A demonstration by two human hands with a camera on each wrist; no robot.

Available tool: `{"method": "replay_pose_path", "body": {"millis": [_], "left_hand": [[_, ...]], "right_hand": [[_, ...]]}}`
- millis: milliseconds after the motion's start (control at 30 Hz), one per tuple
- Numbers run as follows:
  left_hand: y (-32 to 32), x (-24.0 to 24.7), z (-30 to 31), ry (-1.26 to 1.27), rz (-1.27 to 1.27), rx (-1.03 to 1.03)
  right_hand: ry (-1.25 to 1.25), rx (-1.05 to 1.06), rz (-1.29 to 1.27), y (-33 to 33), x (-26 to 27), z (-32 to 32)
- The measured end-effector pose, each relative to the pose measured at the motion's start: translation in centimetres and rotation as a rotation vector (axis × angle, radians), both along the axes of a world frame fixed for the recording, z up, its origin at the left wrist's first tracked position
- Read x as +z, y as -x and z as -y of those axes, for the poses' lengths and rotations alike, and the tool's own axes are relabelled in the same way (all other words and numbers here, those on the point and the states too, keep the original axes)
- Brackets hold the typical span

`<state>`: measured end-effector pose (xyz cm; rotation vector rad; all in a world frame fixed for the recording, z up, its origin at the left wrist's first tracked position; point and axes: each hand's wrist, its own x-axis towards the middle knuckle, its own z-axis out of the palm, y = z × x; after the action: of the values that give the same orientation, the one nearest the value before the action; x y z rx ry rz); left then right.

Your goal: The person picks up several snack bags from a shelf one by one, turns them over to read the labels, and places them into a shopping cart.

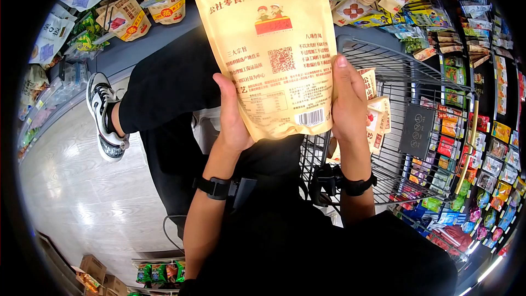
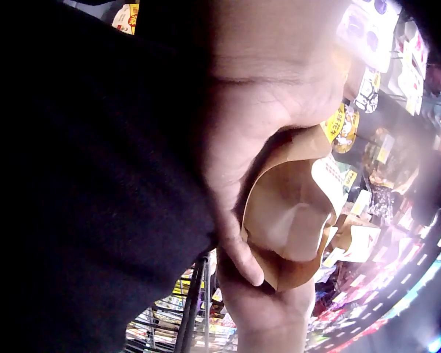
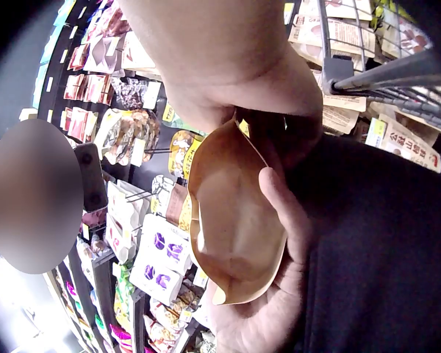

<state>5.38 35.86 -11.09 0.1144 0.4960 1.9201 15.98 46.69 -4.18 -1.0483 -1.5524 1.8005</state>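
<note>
A tan stand-up snack pouch (image 1: 274, 77) with red print, a QR code and a barcode is held upright before the chest. The left hand (image 1: 234, 112) grips its lower left edge, thumb on the printed side. At the opposite edge the right hand (image 1: 349, 101) holds it the same way, thumb along the side. Both wrist views look at the pouch's folded bottom, seen as the brown base (image 2: 287, 220) in the left wrist view and the base (image 3: 235, 228) in the right one. The fingers behind the pouch are mostly hidden in the head view.
A wire shopping cart (image 1: 394, 77) stands at the right, with tan packs (image 1: 378, 120) inside. Shelves of hanging snack bags (image 1: 496, 148) line the right side, and more pouches (image 1: 123, 16) hang at upper left. A raised leg with a sneaker (image 1: 107, 118) is at left.
</note>
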Motion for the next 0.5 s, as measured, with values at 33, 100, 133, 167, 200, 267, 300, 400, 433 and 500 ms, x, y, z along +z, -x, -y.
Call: {"method": "replay_pose_path", "body": {"millis": [33, 100, 133, 167, 200, 267, 300, 400, 433, 500], "left_hand": [[-0.01, 0.00, 0.00, -0.004, 0.012, 0.001], [0.01, 0.00, 0.01, -0.002, 0.006, 0.000], [0.02, 0.00, 0.02, 0.001, 0.000, -0.001], [0.02, 0.01, 0.04, 0.002, -0.001, -0.001], [0.01, 0.02, 0.03, -0.003, 0.000, -0.004], [-0.01, 0.04, 0.00, -0.008, 0.001, -0.007], [-0.01, 0.05, 0.00, -0.009, 0.008, -0.009], [-0.02, 0.19, -0.02, -0.008, 0.016, -0.010], [-0.03, 0.24, -0.02, -0.006, 0.016, -0.011], [-0.02, 0.21, 0.01, -0.001, 0.008, -0.011]], "right_hand": [[0.001, -0.002, -0.003, 0.00, 0.00, 0.01], [-0.005, 0.002, -0.002, -0.06, -0.10, -0.06], [-0.012, 0.005, 0.000, -0.08, -0.13, -0.07], [-0.011, 0.006, 0.000, -0.05, -0.13, -0.05], [-0.007, -0.002, 0.004, -0.03, -0.10, -0.04], [-0.004, -0.009, 0.009, -0.02, -0.12, -0.06], [-0.007, -0.009, 0.005, -0.04, -0.17, -0.07], [-0.013, -0.009, 0.007, -0.02, -0.13, -0.09], [-0.016, -0.009, 0.012, -0.02, -0.11, -0.08], [-0.013, -0.008, 0.012, -0.04, -0.11, -0.07]]}}
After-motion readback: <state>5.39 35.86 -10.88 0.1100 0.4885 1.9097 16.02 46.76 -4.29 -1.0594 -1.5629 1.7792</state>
